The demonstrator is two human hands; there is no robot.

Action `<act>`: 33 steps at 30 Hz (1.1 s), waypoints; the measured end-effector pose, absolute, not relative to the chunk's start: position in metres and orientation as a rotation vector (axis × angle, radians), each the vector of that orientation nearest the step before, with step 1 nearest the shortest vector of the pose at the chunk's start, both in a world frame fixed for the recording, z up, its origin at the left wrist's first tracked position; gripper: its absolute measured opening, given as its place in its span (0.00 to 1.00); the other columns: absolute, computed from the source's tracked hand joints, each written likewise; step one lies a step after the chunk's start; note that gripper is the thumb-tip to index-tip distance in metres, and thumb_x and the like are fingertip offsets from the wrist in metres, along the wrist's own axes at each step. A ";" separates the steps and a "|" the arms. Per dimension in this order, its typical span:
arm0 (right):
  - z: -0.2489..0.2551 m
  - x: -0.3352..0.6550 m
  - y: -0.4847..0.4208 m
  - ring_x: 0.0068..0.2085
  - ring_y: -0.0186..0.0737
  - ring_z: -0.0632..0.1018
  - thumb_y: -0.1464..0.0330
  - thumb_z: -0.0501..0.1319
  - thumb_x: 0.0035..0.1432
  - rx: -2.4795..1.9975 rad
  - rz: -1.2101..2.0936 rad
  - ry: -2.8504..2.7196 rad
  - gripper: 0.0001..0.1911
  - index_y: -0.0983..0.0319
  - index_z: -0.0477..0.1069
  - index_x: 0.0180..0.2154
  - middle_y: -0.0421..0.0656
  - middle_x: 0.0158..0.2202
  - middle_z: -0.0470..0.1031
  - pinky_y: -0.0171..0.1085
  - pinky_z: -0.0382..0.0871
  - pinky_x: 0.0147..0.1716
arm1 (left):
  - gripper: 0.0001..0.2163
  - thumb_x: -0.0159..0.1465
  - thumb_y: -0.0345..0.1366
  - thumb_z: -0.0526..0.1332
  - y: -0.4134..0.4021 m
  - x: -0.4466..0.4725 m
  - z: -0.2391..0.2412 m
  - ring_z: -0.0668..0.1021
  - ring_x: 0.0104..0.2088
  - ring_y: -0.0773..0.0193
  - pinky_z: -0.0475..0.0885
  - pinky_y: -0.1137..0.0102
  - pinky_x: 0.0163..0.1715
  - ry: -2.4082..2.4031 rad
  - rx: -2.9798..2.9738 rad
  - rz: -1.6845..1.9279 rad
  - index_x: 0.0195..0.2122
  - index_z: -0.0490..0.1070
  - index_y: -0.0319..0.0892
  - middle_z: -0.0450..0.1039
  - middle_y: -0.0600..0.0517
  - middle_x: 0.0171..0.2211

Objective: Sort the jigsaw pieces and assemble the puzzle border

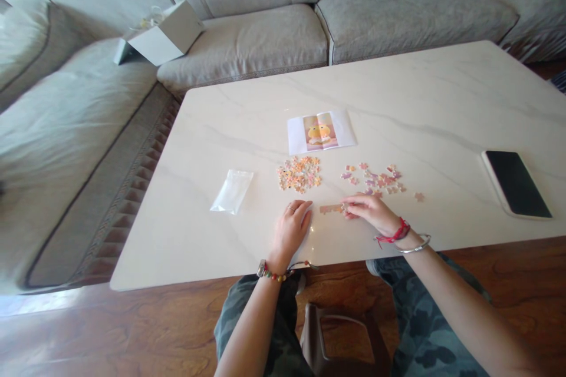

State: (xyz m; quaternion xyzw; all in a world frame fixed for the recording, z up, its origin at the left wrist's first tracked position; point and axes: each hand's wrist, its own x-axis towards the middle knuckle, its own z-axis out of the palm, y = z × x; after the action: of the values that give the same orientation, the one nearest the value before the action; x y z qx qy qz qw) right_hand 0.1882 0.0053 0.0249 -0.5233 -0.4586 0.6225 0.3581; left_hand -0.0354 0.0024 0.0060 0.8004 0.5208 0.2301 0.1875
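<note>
My right hand point(369, 211) is over the table with its fingers pinched on a small jigsaw puzzle piece point(344, 208). That piece sits at the right end of a short strip of joined pinkish pieces point(329, 209). Left of the strip, my left hand point(292, 228) rests on the tabletop, fingers loosely bent and holding nothing visible. Just beyond it lies a heap of orange and yellow puzzle pieces point(299, 174). Pink and purple pieces point(382, 179) are scattered beyond my right hand. A creased picture sheet point(321, 131) showing a yellow figure lies farther back.
A clear plastic bag point(232, 191) lies left on the white marbled table point(212, 129). A phone point(516, 182) lies at the right. Behind stands a grey sofa point(265, 35) with a white box point(168, 32) on it. A brown stool point(340, 339) is below the table edge.
</note>
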 end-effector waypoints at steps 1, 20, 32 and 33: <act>0.024 0.185 0.004 0.29 0.34 0.76 0.64 0.62 0.44 -1.357 1.624 -1.162 0.14 0.64 0.73 0.34 0.41 0.31 0.72 0.37 0.74 0.33 | 0.12 0.63 0.34 0.50 0.002 -0.036 0.006 0.72 0.42 0.63 0.69 0.67 0.42 1.464 2.256 0.644 0.46 0.66 0.43 0.68 0.48 0.41; 0.023 0.173 0.001 0.27 0.37 0.77 0.63 0.62 0.44 -1.439 1.595 -1.216 0.12 0.64 0.68 0.31 0.42 0.26 0.73 0.32 0.70 0.21 | 0.11 0.63 0.34 0.49 0.004 -0.034 0.004 0.72 0.40 0.62 0.70 0.66 0.41 1.438 2.280 0.651 0.44 0.66 0.42 0.68 0.47 0.39; 0.024 0.193 0.005 0.22 0.31 0.71 0.63 0.64 0.40 -1.427 1.610 -1.105 0.13 0.64 0.67 0.28 0.39 0.21 0.71 0.29 0.63 0.16 | 0.11 0.63 0.34 0.50 0.005 -0.032 0.002 0.72 0.40 0.62 0.70 0.67 0.41 1.419 2.299 0.650 0.45 0.67 0.43 0.69 0.47 0.39; 0.024 0.192 0.005 0.22 0.31 0.72 0.63 0.64 0.40 -1.420 1.608 -1.116 0.14 0.64 0.68 0.30 0.40 0.21 0.72 0.29 0.63 0.17 | 0.11 0.63 0.34 0.50 0.005 -0.032 0.002 0.72 0.41 0.62 0.69 0.67 0.41 1.417 2.297 0.649 0.45 0.67 0.43 0.68 0.47 0.39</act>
State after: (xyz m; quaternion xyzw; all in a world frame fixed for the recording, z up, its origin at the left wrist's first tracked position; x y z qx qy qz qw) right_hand 0.1922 0.0051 0.0238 -0.5492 -0.4316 0.6220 0.3539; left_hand -0.0316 0.0045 0.0023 0.8137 0.5020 0.2299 0.1817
